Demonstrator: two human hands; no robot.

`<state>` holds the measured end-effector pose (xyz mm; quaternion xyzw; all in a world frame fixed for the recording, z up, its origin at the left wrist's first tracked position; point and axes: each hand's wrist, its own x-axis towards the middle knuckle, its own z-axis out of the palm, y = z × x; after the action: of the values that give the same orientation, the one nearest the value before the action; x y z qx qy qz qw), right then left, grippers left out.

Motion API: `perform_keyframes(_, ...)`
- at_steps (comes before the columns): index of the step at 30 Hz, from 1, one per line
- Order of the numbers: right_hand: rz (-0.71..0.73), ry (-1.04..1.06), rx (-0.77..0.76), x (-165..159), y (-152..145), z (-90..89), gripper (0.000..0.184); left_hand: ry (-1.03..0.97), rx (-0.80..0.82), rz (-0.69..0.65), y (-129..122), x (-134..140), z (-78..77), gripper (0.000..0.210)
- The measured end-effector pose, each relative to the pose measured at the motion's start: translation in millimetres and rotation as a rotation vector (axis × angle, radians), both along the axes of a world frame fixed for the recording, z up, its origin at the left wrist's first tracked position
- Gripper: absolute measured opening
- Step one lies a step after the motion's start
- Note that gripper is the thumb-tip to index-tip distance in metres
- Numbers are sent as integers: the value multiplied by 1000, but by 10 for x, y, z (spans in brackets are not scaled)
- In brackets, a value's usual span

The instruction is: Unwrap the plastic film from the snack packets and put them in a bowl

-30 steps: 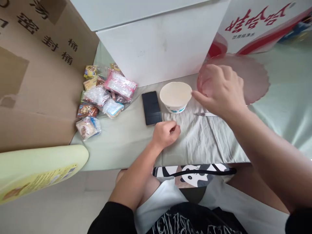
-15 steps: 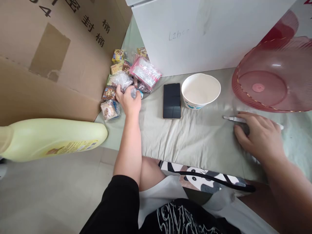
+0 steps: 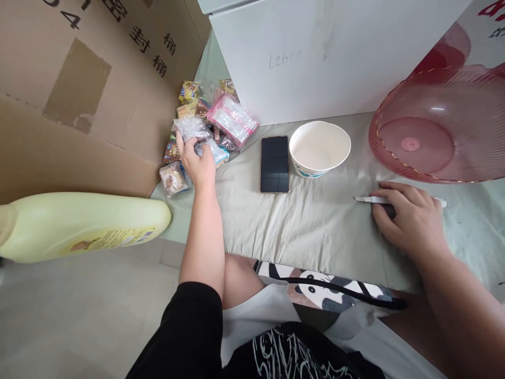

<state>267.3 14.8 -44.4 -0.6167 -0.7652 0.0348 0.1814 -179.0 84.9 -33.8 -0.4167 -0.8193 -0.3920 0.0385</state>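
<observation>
My left hand (image 3: pixel 198 164) reaches into a pile of small wrapped snacks, fingers apart and slightly curled. Its fingertips touch or hover just over a clear plastic packet (image 3: pixel 191 127), and another clear packet with a blue edge (image 3: pixel 215 151) lies beside the thumb. By the wrist is a cream-coloured wrapped snack (image 3: pixel 172 178). Low on the cloth at the right, my right hand (image 3: pixel 410 213) curls around a slim white pen-like tool (image 3: pixel 363 199). Its narrow tip points left and its far end shows beyond the knuckles; the middle is hidden under the fingers.
Between the hands are a black phone (image 3: pixel 274 164) and a white paper bowl (image 3: pixel 319 145). A pink clear basin (image 3: pixel 414 166) stands tilted at right. Behind are a white box (image 3: pixel 300 79) and a cardboard box (image 3: pixel 118 121); a pale yellow bottle (image 3: pixel 90 218) lies at left.
My left hand has drawn slightly left and its fingers have spread, uncovering the blue-edged packet. The pen-like tool has turned slightly under my right hand. The whole view has shifted a little.
</observation>
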Motion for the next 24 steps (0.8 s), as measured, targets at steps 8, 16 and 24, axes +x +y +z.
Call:
perform_keyframes(8,24,-23,12,1,8,-18,23,-47,205,89,-105,113,252,56)
perform_keyframes(16,20,88,-18,-49,-25,60,20,-120,452,-285,-579,1079,369,31)
perform_keyframes(24,-54,289,152,-19,-80,70,24,-326,248,-1352,-985,2173,18,11)
